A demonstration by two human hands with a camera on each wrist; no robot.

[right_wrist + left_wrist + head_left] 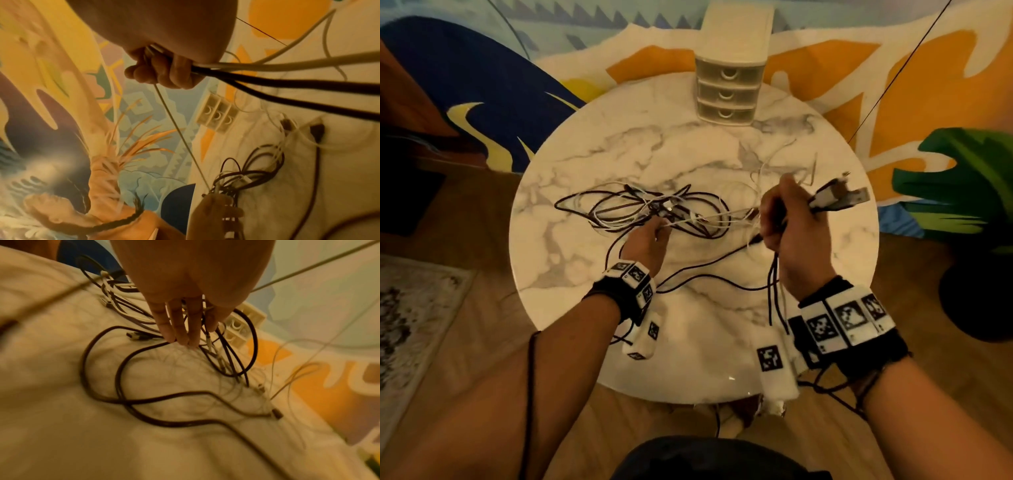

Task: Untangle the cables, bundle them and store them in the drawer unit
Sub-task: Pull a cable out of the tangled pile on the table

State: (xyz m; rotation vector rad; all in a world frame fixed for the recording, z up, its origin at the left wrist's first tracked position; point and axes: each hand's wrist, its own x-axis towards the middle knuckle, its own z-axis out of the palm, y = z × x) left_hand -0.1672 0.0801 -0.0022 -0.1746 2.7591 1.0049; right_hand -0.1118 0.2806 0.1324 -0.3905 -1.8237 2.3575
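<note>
Near the top centre of the frame, the right hand is fisted around several dark and pale cables that stream off toward the right edge. One thin pale cable drops diagonally from the fist to the tangle on the table at lower right, where the left hand touches it. The drawer unit sits mid-frame.

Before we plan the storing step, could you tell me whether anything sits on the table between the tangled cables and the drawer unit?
Nothing visible does: bare marble table separates the tangled cables from the drawer unit, whose three drawers are closed.
</note>
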